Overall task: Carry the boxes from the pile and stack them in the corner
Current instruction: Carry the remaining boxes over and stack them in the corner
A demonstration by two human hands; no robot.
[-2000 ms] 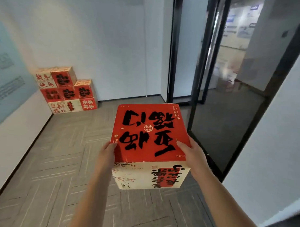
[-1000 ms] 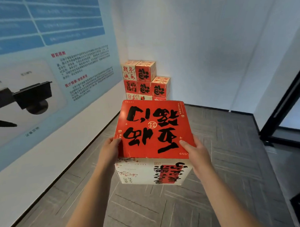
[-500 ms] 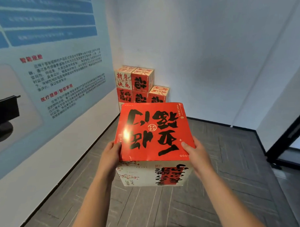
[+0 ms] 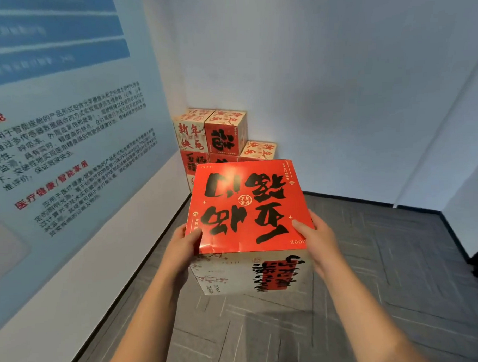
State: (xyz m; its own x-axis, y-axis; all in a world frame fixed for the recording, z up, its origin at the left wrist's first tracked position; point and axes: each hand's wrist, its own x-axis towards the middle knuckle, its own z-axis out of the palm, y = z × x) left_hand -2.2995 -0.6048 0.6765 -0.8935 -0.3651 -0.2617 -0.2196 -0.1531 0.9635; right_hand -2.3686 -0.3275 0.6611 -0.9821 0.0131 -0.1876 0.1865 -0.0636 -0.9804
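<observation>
Red-topped box (image 4: 247, 207) is hanging mid-view above the floor (image 4: 371, 271), black brush lettering facing up. Left grip (image 4: 181, 243) is clasping its 9 o'clock side, thumb lying on the top; right grip (image 4: 320, 240) is clasping the 3 o'clock side likewise. Stack (image 4: 225, 132) is sitting in the corner at 12 o'clock, partly hidden behind the box. Poster (image 4: 68, 132) is covering the wall at 9 o'clock.

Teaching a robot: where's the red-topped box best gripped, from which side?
Clamp the red-topped box by its opposite side walls near the top, from left and right, as left hand and right hand do: flat faces, no visible handle.
</observation>
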